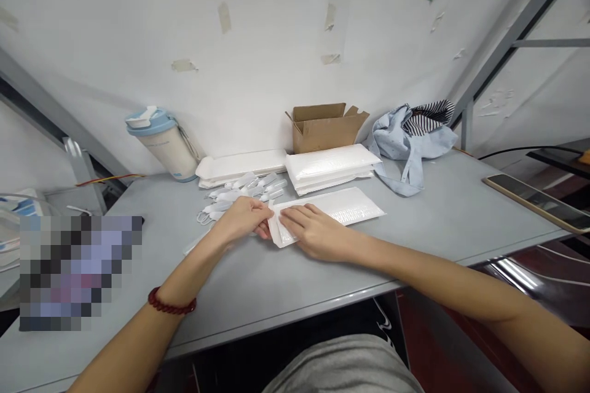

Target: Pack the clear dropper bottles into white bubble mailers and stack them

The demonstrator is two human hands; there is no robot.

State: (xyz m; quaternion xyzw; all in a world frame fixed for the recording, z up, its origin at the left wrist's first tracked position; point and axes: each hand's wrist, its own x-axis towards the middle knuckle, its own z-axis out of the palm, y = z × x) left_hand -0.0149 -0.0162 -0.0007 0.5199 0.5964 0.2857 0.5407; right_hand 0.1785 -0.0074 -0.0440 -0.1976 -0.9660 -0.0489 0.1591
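Note:
A white padded envelope (343, 206) lies flat on the grey table (442, 221) in front of me. My right hand (318, 232) rests on its near end with fingers stretched flat, pressing it down. My left hand (244, 218) is curled at the envelope's left edge, fingers pinched on the folded flap. Just behind my left hand lies a loose heap of small white packets (249, 189).
Two stacks of white envelopes (329, 167) (239, 167) sit further back, beside an open cardboard box (325, 126). A pale tumbler with blue lid (163, 142) stands back left, crumpled cloth (410, 135) back right, a phone (537, 201) at the right edge.

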